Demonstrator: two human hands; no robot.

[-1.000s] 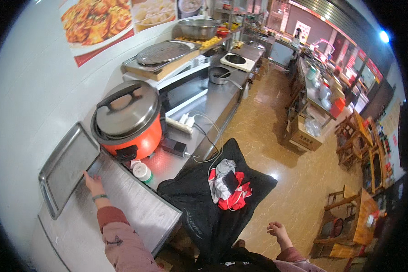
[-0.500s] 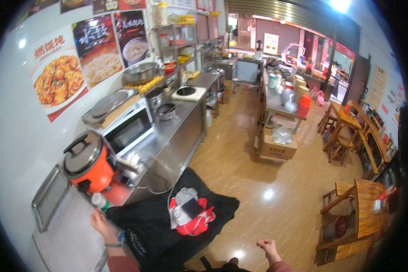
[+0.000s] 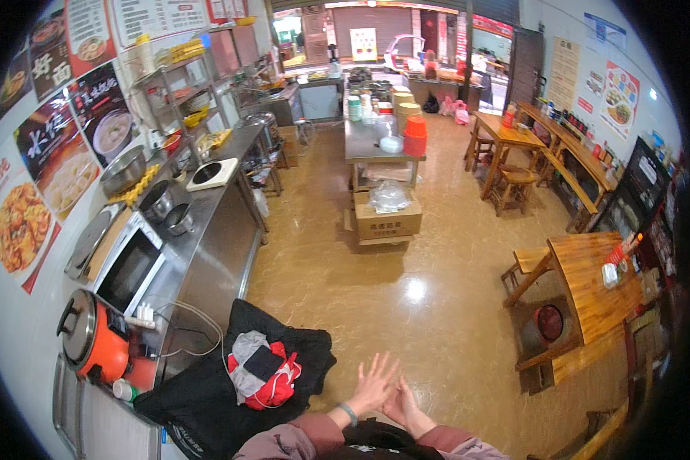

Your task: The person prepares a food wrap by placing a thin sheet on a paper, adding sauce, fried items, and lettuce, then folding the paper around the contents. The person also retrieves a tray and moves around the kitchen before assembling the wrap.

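My left hand (image 3: 373,382), with a band on its wrist, is in front of me at the lower middle, its fingers stretched and spread. My right hand (image 3: 403,406) is close against it, palm turned toward it and fingers partly hidden behind it; it looks open. Neither hand shows anything in it. Left of them lies a black cloth (image 3: 199,395), perhaps a garment, draped at the counter's end. On it rests a red, white and grey bundle of fabric (image 3: 284,386) with a dark flat rectangular thing (image 3: 264,364) on top.
An orange rice cooker (image 3: 103,349) and a microwave (image 3: 132,268) stand along the steel counter (image 3: 207,245) at left. A cardboard box (image 3: 389,223) sits under the end of the middle table (image 3: 383,156). A wooden table (image 3: 596,285) with benches is at right.
My hands were wide apart, the left near the rice cooker; now they are together in front of me. The view has turned right, so the counter sits further left.
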